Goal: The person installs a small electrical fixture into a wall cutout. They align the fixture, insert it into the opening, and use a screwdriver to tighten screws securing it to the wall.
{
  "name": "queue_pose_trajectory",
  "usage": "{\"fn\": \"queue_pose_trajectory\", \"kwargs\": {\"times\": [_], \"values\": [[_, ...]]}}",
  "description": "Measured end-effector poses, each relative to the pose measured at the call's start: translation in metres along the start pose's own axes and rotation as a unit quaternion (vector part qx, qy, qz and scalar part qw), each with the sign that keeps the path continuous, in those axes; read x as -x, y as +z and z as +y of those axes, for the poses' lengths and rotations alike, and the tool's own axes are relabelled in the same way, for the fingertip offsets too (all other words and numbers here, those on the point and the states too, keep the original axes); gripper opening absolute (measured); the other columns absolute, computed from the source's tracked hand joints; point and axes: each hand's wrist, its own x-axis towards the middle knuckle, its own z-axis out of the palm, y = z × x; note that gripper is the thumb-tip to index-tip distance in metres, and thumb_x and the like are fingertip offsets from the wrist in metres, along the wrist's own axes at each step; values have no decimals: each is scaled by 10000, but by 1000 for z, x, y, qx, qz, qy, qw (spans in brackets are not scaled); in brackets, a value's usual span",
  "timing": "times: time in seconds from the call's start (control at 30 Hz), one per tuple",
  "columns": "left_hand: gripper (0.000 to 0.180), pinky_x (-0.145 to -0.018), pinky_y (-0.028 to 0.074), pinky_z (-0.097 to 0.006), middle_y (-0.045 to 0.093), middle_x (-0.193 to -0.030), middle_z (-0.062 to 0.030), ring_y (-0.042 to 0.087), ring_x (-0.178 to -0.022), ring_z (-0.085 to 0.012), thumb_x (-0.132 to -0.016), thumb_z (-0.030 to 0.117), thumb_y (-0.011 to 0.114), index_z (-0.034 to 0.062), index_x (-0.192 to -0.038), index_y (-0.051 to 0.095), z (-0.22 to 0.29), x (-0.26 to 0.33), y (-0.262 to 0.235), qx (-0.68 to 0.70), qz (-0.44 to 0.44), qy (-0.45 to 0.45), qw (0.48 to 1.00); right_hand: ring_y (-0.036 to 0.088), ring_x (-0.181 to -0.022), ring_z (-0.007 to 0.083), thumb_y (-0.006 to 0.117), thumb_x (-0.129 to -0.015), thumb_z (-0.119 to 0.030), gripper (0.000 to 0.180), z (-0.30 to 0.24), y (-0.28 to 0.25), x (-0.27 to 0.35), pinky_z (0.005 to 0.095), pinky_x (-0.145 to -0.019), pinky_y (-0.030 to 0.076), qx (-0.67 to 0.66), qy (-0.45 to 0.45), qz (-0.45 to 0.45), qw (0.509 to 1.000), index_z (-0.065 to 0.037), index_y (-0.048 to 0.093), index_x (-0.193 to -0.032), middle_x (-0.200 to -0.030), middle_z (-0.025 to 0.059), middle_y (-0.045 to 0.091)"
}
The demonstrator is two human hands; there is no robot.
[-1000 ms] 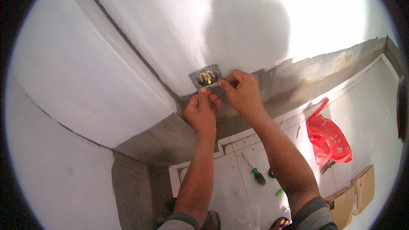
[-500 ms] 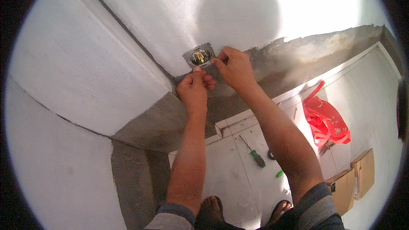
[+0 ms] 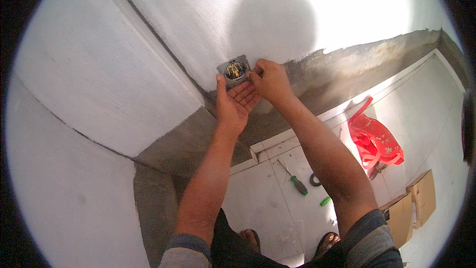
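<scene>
Socket (image 3: pixel 235 71): seen low on the white wall (image 3: pixel 198 25)
Left hand (image 3: pixel 234 106): opened wide now, cupped right below it
Right hand (image 3: pixel 272 82): nearly closed at its right edge, anything pinched cannot be told

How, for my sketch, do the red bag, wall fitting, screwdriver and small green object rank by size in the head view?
Red bag
Wall fitting and screwdriver, unsure: the latter's longer but thinner
Small green object

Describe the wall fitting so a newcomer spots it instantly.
On the white wall, find the round shadow. Below its left side, above the left hand and left of the right hand, is the grey-framed fitting. Its yellowish centre distinguishes it from the plain wall.
</scene>
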Motion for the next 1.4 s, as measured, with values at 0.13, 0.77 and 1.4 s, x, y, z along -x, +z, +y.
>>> {"fn": "queue_pose_trajectory", "kwargs": {"times": [0.13, 0.77, 1.4], "values": [[928, -868, 582, -449, 676, -1082, -184, 682, -988, -313, -906, 782, 465, -88, -1211, 567, 7, 1, 4, -67, 27, -14, 997, 679, -703, 374, 772, -818, -157, 214, -1, 0, 3, 436, -651, 523, -3, 0, -4, 1000, 15, 646, -799, -737, 202, 664], [843, -892, 595, -436, 663, -1101, -233, 678, -1025, -347, -999, 677, 364, -126, -1173, 555, 7, -11, 0, -69, 10, 27, 997, 682, -813, 388, 729, -829, -305, 280, 18, 5, -9, 471, -753, 540, 32, -79, -31, 996, -27, 713, -849, -840, 196, 698], [825, -833, 602, -389, 720, -1013, -213, 720, -935, -304, -980, 693, 417, -96, -1096, 629, 8, -21, -12, -69, -30, 17, 997, 620, -993, 408, 623, -893, -189, 248, 258, -19, 351, 467, -891, 512, 235, 252, -218, 913, -60, 726, -1078, -1034, 247, 637]]}}
